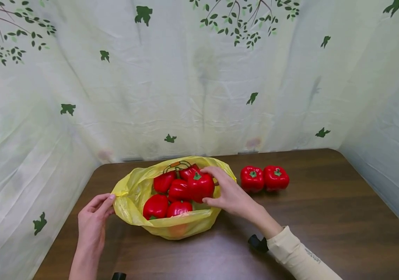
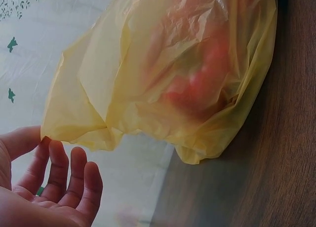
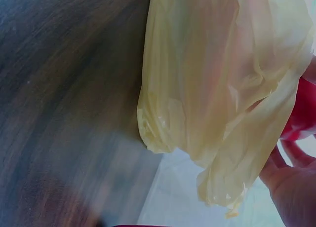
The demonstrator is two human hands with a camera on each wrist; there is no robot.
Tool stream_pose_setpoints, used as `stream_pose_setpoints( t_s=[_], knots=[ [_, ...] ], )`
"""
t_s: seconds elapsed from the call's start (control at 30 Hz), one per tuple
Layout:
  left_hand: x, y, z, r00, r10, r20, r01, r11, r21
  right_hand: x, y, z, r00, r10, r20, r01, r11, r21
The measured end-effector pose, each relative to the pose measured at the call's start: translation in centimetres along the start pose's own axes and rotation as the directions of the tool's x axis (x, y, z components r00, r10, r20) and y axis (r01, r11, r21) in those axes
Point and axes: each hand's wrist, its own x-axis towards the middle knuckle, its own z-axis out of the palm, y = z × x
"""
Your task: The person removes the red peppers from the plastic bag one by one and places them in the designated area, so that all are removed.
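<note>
A yellow plastic bag (image 1: 133,210) stands on the table with its mouth spread wide and several red bell peppers (image 1: 155,207) inside. My left hand (image 1: 94,217) pinches the bag's left rim between thumb and forefinger; the left wrist view shows the other fingers of that hand (image 2: 54,182) loosely bent below the rim. Over the right side of the opening, my right hand (image 1: 232,194) grips one red bell pepper (image 1: 200,187) with thumb and fingers. In the right wrist view the bag (image 3: 212,89) covers part of this pepper (image 3: 301,111).
Two more red bell peppers (image 1: 252,179) sit side by side on the brown wooden table (image 1: 325,210), right of the bag. A pale curtain (image 1: 192,97) with leaf patterns hangs behind the table. Dark straps (image 1: 257,244) show near the wrists.
</note>
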Motion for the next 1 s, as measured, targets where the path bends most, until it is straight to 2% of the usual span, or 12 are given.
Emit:
stream_pose_setpoints(
  t_s=[0.17, 0.37, 0.7, 1.0],
  knots=[
    [0.0, 0.0, 0.0, 1.000, 0.007, -0.014, -0.007, 1.000, -0.016, -0.2, -0.2, -0.2, 1.000, 0.005, -0.010, -0.005, 1.000, 0.029],
    [0.0, 0.1, 0.0, 1.000, 0.013, -0.004, -0.013, 1.000, -0.014, -1.0, -0.4, -0.8, 0.998, 0.023, -0.061, -0.020, 0.999, 0.043],
    [0.1, 0.1, 0.1, 1.000, 0.016, -0.006, -0.016, 1.000, -0.015, -2.6, -0.9, -3.7, 0.991, -0.035, -0.130, 0.039, 0.999, 0.027],
    [0.1, 0.0, 0.1, 1.000, 0.011, -0.016, -0.011, 1.000, -0.024, -4.7, -1.2, -6.4, 0.978, 0.094, -0.187, -0.086, 0.995, 0.049]
  ],
)
